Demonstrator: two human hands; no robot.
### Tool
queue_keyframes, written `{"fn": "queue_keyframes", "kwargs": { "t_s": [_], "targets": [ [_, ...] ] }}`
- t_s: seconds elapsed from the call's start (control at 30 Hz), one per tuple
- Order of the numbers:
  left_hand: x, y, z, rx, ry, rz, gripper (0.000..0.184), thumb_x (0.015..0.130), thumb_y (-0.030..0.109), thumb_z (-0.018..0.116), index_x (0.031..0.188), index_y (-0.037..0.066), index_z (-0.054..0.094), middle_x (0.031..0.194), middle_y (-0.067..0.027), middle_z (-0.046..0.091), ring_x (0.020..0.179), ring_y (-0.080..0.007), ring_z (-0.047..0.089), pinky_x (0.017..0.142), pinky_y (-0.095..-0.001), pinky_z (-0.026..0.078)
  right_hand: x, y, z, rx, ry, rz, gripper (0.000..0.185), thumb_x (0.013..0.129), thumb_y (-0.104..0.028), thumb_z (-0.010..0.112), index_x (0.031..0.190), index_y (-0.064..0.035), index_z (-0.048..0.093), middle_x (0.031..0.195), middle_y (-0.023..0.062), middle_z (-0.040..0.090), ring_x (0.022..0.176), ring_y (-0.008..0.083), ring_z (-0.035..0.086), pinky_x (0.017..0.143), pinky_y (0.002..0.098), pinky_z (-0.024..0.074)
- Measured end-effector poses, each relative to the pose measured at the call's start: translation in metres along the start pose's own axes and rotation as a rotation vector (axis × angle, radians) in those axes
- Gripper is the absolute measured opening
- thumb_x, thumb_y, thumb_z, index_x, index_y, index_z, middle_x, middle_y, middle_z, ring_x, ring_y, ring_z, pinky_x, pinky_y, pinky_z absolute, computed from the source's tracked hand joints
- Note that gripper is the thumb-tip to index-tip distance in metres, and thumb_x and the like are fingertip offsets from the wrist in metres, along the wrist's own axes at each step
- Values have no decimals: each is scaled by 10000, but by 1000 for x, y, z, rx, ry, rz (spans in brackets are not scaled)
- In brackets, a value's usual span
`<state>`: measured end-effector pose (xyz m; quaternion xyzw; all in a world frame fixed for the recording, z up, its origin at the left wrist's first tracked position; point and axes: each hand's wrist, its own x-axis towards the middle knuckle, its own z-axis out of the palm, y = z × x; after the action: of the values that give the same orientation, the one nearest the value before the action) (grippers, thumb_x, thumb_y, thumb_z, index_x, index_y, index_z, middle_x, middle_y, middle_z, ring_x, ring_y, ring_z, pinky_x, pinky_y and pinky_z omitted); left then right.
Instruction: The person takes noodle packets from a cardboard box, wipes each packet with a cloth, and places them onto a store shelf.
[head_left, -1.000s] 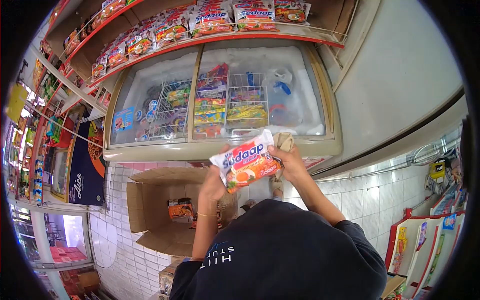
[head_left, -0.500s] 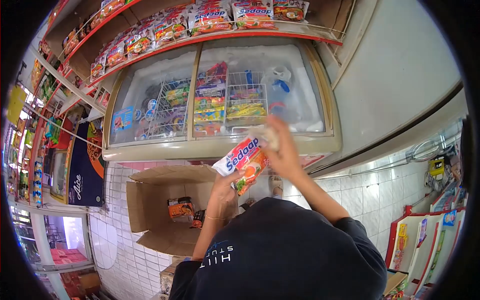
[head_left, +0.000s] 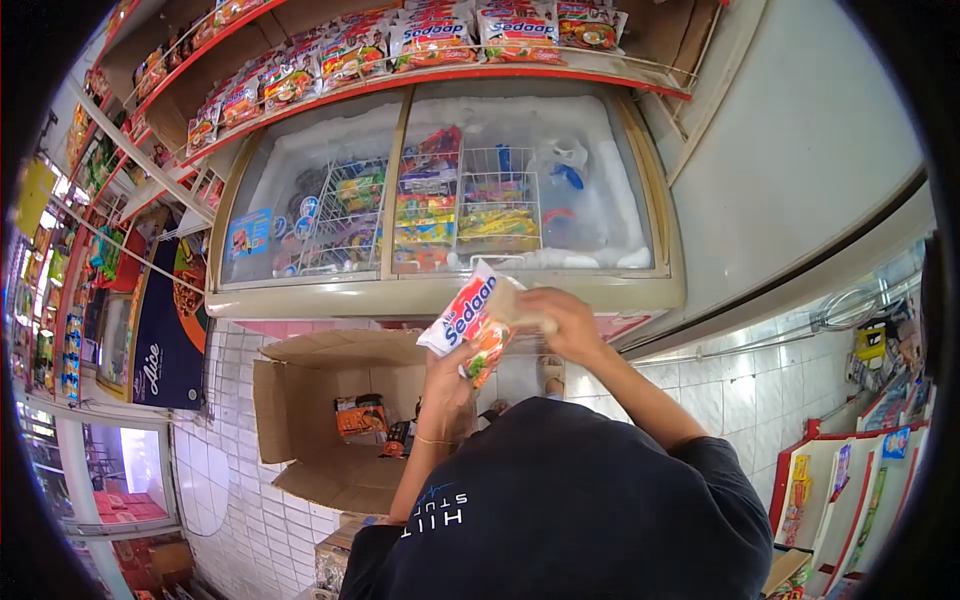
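Right hand [head_left: 563,324] lowered, freezer edge [head_left: 350,297] behind packet [head_left: 466,322]

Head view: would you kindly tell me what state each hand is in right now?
Left hand: closed, holding the noodle packet near its lower end.
Right hand: closed, holding a beige cloth against the packet.

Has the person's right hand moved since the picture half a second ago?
Yes, the right hand has shifted lower in the view: it overlapped the freezer glass then, and now reaches up only to the front rim.
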<state>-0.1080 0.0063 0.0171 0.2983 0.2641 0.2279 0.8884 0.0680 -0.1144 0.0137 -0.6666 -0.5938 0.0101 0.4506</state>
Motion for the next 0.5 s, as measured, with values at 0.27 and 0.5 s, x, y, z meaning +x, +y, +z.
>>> {"fn": "queue_keyframes", "kwargs": {
  "t_s": [0.27, 0.5],
  "targets": [
    [4, 8, -9, 287, -52, 147, 477, 648, -111, 583, 1090, -21, 429, 985, -119, 574, 861, -195, 591, 745, -312, 502, 30, -14, -47, 430, -64, 400, 236, 700, -141, 637, 904, -38, 579, 848, 67, 592, 779, 189, 586, 685, 289, 448],
    [6, 19, 22, 467, -254, 158, 478, 671, -64, 633, 1104, -15, 436, 1019, -88, 562, 906, -150, 558, 799, -286, 464, 70, -46, -35, -133, -626, 242, 503, 634, -251, 676, 1090, -127, 502, 1092, 71, 525, 968, 270, 535, 754, 401, 446]
  ]
}}
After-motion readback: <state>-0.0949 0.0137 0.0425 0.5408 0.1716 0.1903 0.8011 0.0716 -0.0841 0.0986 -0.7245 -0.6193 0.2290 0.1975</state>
